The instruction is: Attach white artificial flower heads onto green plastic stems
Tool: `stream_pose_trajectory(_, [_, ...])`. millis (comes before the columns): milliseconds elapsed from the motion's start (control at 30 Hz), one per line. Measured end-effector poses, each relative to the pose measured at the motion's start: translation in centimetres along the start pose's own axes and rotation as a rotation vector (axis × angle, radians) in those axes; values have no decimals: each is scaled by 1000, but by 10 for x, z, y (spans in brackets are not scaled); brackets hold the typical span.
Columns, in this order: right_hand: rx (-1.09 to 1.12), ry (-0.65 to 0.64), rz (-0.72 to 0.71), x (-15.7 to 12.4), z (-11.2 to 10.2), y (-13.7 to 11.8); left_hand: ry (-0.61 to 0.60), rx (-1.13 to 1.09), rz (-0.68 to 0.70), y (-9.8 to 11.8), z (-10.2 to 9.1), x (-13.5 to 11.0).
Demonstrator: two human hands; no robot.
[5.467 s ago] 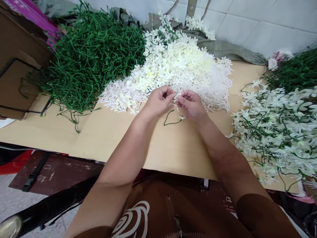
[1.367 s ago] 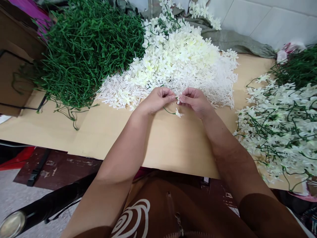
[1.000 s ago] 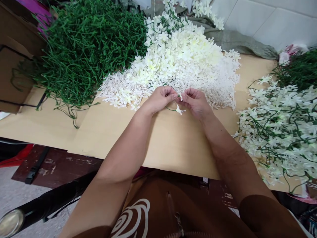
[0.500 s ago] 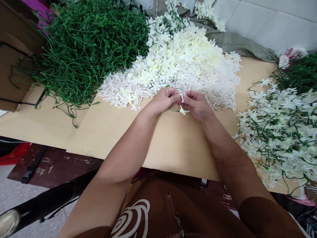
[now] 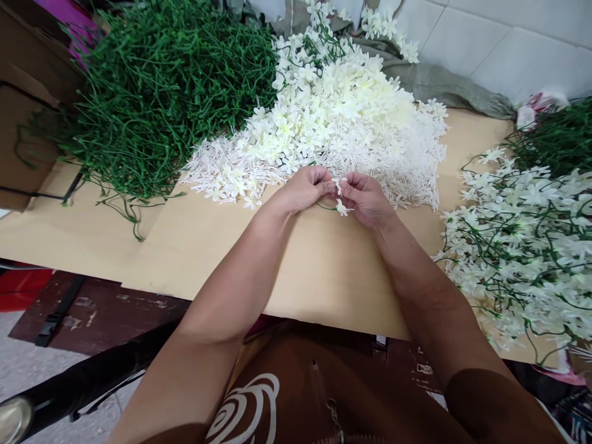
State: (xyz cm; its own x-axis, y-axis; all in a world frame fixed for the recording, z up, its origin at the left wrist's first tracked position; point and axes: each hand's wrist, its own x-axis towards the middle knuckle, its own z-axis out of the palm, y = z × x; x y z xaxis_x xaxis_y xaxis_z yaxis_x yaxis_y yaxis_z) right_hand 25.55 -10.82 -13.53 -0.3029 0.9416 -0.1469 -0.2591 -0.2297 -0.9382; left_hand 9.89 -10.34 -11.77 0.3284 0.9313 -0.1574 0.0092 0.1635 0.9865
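Note:
My left hand (image 5: pixel 311 187) is closed in a pinch on a thin green plastic stem (image 5: pixel 327 206), most of it hidden by the fingers. A white artificial flower (image 5: pixel 341 208) hangs from that stem below the fingertips. My right hand (image 5: pixel 367 196) pinches another small white flower (image 5: pixel 339 184), right against my left fingertips. Just beyond both hands lies a heap of loose white flowers (image 5: pixel 319 111), with pale thin stalks (image 5: pixel 402 166) along its near edge.
Green plastic stems (image 5: pixel 176 86) are piled at the back left. Stems with white flowers on them (image 5: pixel 527 246) form a heap on the right. Brown board (image 5: pixel 319 271) covers the table. A cardboard box (image 5: pixel 28 148) stands at the left, and a black tube (image 5: pixel 87 370) lies below the table edge.
The hands stay together in nearly the same place. The hanging flower has turned a little, showing more of its petals, and the flower between the fingertips shows more. The view has shifted slightly.

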Motion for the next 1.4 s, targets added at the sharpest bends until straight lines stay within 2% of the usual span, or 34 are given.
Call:
stream_pose_trajectory(333, [-66, -45, 11, 1, -4, 1, 37, 127, 24, -5, 1, 0])
stream_pose_trajectory(500, [-7, -52, 45, 1, -4, -2, 60, 162, 43, -3, 1, -1])
stream_pose_trajectory(700, [124, -89, 73, 1, -8, -5, -27, -10, -33, 6, 2, -6])
stream_pose_trajectory(833, [141, -111, 82, 2, -11, -4, -65, 1, -49, 14, 0, -8])
stream_pose_trajectory(933, [114, -130, 66, 2, -13, -4, -105, 50, -61, 15, -2, -8])
stream_pose_trajectory(1133, [69, -162, 27, 2, -12, -3, -68, 23, -20, 10, 2, -6])
stream_pose_trajectory(1400, [-55, -86, -81, 0, -7, 0, -65, 6, 24, 5, 8, -1])
